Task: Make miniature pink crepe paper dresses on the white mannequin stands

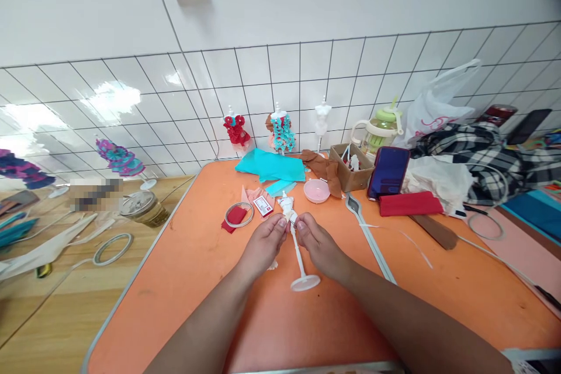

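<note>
A white miniature dress form (286, 203) on a thin stand is between my two hands, tilted, its round base (305, 283) toward me. My left hand (268, 239) pinches its lower torso from the left, thumb on top. From the right, my right hand (319, 242) pinches at the same spot, fingers curled. A small white piece of material shows at the fingertips; whether it is paper or cloth I cannot tell. Just left of the form lie a white-and-red card packet (263, 206), a wire ring (239, 214) and dark red fabric (229, 227). Behind it sits a pink bowl (317, 191).
Against the tiled wall stand dress forms in red (236, 130) and turquoise (283, 131), plus a bare white one (322, 118). Turquoise fabric (272, 166), a cardboard box (350, 178), a propped phone (388, 173) and folded red cloth (412, 204) lie on the orange table (175, 304).
</note>
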`<state>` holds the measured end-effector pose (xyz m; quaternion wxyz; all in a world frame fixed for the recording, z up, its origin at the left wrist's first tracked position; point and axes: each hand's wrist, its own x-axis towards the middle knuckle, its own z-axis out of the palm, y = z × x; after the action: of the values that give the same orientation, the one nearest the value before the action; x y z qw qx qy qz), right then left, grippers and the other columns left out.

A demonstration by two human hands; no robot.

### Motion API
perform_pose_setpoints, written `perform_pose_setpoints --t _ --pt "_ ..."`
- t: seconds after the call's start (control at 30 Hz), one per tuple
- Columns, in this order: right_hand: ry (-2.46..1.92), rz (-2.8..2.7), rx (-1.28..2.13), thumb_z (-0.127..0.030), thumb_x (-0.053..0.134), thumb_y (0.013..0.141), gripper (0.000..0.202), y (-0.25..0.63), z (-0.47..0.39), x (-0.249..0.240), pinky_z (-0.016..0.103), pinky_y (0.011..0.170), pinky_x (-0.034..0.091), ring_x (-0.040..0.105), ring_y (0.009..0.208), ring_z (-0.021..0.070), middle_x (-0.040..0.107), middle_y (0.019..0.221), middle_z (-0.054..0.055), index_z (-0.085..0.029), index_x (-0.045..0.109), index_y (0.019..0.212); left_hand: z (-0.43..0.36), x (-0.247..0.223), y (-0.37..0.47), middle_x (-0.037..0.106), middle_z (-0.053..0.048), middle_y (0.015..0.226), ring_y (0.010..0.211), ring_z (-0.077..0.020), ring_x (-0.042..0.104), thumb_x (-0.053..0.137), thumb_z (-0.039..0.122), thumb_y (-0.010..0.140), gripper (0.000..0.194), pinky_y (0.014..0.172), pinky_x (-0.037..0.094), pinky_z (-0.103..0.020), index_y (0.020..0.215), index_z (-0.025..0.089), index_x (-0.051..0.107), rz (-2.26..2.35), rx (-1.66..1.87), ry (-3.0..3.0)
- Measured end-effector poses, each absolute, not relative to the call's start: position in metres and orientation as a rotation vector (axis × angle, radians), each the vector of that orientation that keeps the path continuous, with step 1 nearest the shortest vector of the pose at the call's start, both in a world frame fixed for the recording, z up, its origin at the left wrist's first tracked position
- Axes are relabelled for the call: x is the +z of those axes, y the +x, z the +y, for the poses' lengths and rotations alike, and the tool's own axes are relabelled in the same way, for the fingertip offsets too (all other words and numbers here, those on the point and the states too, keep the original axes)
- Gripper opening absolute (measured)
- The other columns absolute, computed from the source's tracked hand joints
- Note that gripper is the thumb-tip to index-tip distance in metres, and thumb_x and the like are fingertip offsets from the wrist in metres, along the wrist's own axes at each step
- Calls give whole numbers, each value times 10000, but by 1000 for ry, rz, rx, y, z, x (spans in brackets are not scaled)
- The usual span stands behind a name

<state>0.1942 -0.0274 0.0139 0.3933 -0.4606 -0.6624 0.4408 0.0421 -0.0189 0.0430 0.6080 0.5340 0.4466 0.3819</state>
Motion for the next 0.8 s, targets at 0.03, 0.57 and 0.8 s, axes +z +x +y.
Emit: perform_pose_setpoints --t 0.03,0.57,0.8 --pt "-1186 -1699 1100 -432 242 971 257 195 -28 15 245 568 302 422 603 135 441 678 -41 -234 384 891 -19 43 42 260 93 524 449 -57 168 477 503 862 352 405 130 -181 724 183 429 1046 877 1248" --pt "-990 -1496 1418 -450 417 912 226 197 -25 22 196 443 236 281 459 82 357 558 -91 -229 395 871 -19 39 42 277 81 531 454 -67 189 478 505 856 357 406 144 -197 711 181 451 999 880 1303" --pt "-903 -1331 1718 -497 511 860 303 203 -26 34 164 348 142 169 399 52 286 513 -120 -228 379 818 -18 38 40 260 86 518 443 -63 171 502 492 847 351 401 128 -203 695 181 449 905 861 1249"
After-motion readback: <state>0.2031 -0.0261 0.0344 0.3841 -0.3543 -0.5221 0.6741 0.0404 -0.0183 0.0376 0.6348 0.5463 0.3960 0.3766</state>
